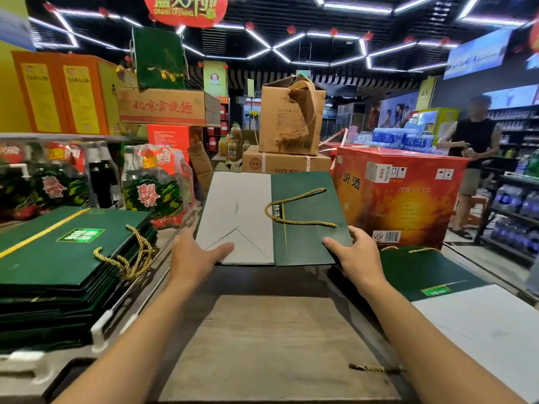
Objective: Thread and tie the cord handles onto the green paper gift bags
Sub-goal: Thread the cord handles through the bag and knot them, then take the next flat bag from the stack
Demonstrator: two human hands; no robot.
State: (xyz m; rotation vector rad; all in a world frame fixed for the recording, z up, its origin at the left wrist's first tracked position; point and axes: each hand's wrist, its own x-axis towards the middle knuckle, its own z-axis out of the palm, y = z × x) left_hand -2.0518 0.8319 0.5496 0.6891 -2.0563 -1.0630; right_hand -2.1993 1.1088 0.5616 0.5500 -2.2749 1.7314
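I hold a flat folded green gift bag [306,243] out in front of me, its white bottom panel [236,211] turned up on the left half. A gold cord handle [294,207] loops across its green half. My left hand [194,256] grips the bag's near left edge, thumb on top of the white panel. My right hand [354,258] grips the near right edge, thumb on the green face. A loose gold cord [376,367] lies on the wooden surface [271,345] below my right forearm.
A stack of green bags with gold handles [70,258] sits on the left. Another flat green bag [423,275] lies on the right. A red carton [399,196], brown boxes [288,121] and bottle packs [151,185] stand behind. A person [472,158] stands at far right.
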